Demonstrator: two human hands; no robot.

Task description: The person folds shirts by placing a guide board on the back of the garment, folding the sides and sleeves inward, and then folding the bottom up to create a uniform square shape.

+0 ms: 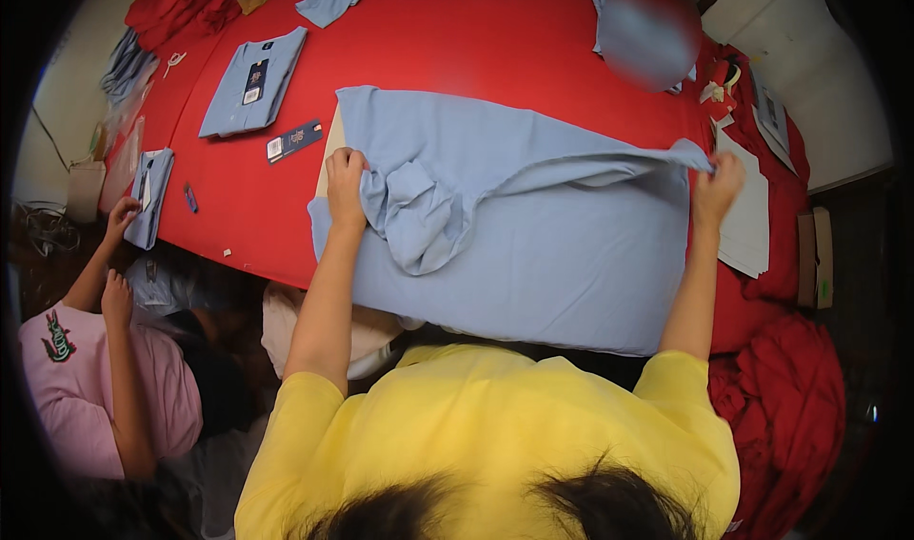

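Observation:
A light blue shirt (581, 264) is spread over the red-covered table in front of me, one part of it folded over the rest. Its bunched part (419, 216) lies just right of my left hand (347, 176), whose fingers are closed on the cloth by the left edge. Beside those fingers a strip of cream board (333, 140) shows from under the fabric. My right hand (719, 186) pinches a gathered corner of the shirt at the right side, pulling a long crease taut toward it. The fingertips of both hands are partly hidden.
A folded blue shirt with a tag (233, 102) and a loose dark tag (295, 142) lie at the left. White sheets (747, 207) sit at the right, above piled red cloth (781, 416). At the left, a co-worker in pink (157, 378) handles another folded shirt (148, 202).

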